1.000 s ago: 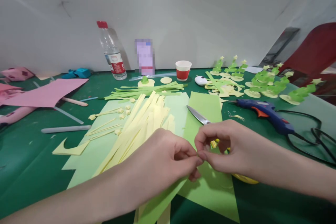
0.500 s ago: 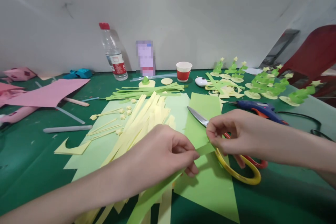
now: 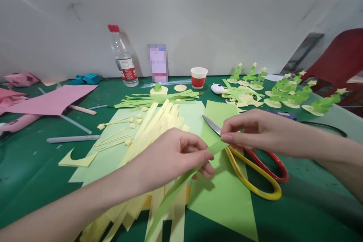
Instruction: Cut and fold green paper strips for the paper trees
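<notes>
Head view: 1 green strip (image 3: 172, 193) between 2 hands, slanting from upper right to lower left

The right hand (image 3: 249, 132) pinches the strip's upper end; the left hand (image 3: 184, 155) pinches it just beside, a short span between the 2 grips. From there its long axis drops toward the near edge, over pale yellow strips (image 3: 154, 136) on the worktop (image 3: 34, 174), so the left hand is nearer the loose tail; scissors (image 3: 240, 180) lie below the right hand. Farther back, 1 paper cup (image 3: 199, 81) stands upright, inside not visible; 1 red-capped bottle (image 3: 129, 72), contents hard to tell
</notes>
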`<state>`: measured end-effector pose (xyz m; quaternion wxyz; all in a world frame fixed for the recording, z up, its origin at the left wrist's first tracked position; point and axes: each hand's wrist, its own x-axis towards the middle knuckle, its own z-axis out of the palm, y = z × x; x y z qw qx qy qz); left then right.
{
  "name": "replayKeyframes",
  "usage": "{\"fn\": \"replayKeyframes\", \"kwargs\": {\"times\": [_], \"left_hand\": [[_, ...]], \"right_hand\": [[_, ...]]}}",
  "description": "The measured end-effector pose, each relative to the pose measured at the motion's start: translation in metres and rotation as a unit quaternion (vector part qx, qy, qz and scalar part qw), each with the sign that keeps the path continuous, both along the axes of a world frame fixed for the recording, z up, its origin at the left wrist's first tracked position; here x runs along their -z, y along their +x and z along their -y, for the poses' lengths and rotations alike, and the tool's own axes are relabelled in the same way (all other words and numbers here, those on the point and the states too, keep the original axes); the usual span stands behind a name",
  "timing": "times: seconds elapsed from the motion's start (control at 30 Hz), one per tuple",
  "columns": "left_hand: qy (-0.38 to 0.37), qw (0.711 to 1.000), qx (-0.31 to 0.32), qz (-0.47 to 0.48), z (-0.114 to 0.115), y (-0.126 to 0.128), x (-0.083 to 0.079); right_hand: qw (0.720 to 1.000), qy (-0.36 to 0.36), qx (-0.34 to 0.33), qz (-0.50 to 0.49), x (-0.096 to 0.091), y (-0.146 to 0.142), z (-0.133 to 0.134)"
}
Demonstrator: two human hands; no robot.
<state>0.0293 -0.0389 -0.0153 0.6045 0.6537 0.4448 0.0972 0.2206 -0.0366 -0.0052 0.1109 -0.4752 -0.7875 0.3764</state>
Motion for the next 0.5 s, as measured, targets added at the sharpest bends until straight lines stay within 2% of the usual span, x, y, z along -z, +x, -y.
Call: {"fn": "replayKeyframes", "kwargs": {"times": [0.13,0.23,0.33,0.5], "left_hand": [[-0.033,0.999,0.018,0.032,-0.003,0.001,0.003],[-0.046,0.997,0.016,0.057,-0.003,0.000,0.007],[-0.069,0.995,0.004,0.068,-0.003,0.000,0.011],[-0.098,0.990,-0.021,0.098,-0.001,0.002,0.012]], "right_hand": [[1.000,-0.009,-0.017,-0.016,0.005,-0.004,0.000],[0.999,0.013,-0.030,-0.016,0.008,-0.006,0.000],[0.999,0.030,-0.035,-0.015,0.009,-0.008,0.002],[0.998,0.009,-0.067,-0.019,0.011,-0.011,0.005]]}}
